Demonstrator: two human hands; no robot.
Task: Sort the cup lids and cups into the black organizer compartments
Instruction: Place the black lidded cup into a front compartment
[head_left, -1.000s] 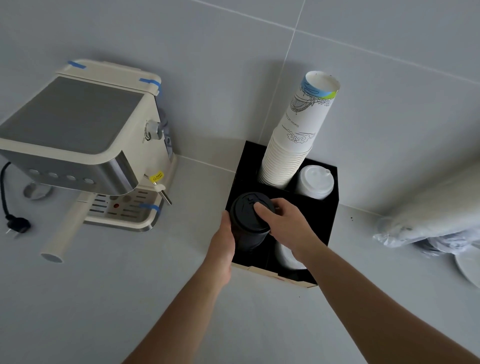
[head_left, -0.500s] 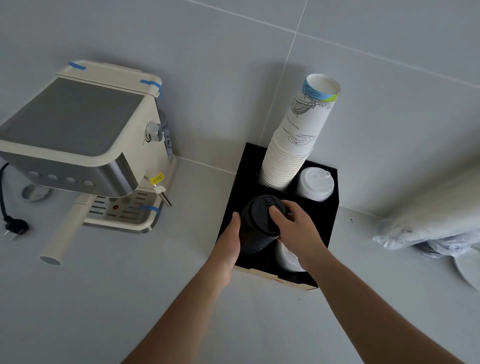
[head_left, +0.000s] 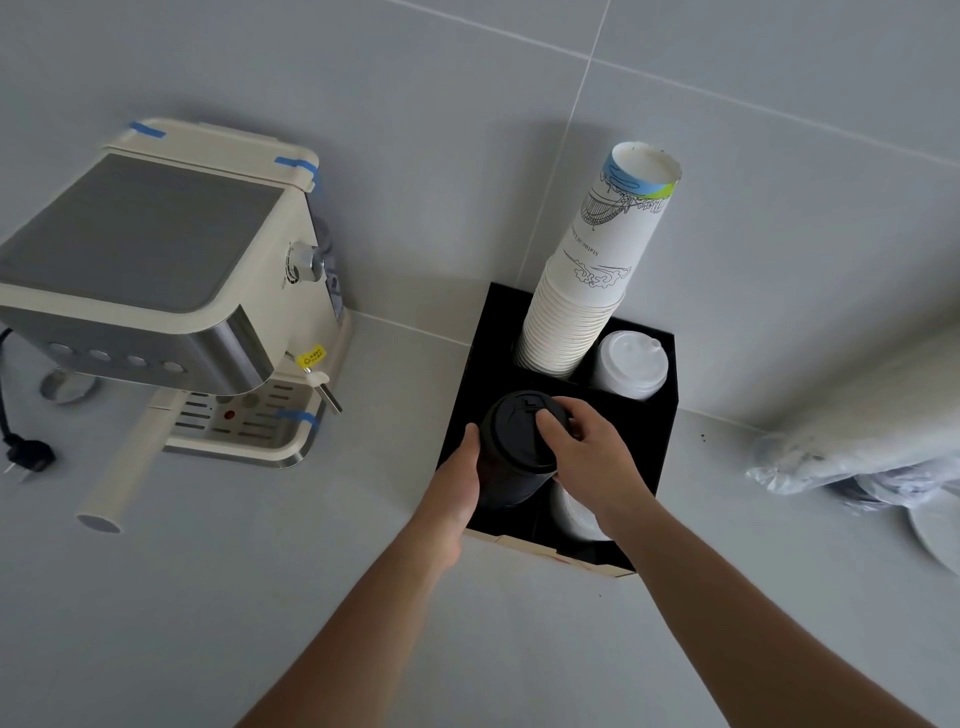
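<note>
Leaning toward the person's left, a stack of black lids (head_left: 511, 457) stands in the near-left compartment of the black organizer (head_left: 660, 431); its long axis runs from down inside the compartment up and slightly away from the person, with the topmost lid's face turned up at the camera. The left hand (head_left: 457, 486) grasps the stack's side, thumb on the visible flank and the fingers wrapped round behind, out of sight. The right hand (head_left: 592, 460) comes over from the right, its fingers (head_left: 553, 423) curled onto the top lid's rim and face, gripping it.

In the far-left compartment a tall stack of white paper cups (head_left: 589, 291) rises mouth-down and tilts to the right, its printed base uppermost. Just beside it, in the far-right compartment, sits a stack of white lids (head_left: 631, 366). Under the right wrist, in the near-right compartment, something pale and round (head_left: 574, 512) shows, mostly hidden.

The organizer stands on the grey desk (head_left: 234, 597) against the tiled wall (head_left: 779, 208). Well apart to the left is a cream espresso machine (head_left: 171, 291) with blue tape on its corners, and a black plug (head_left: 28, 452) lies by it. To the right lies a crumpled plastic bag (head_left: 857, 441), next to a white plate edge (head_left: 935, 530).
</note>
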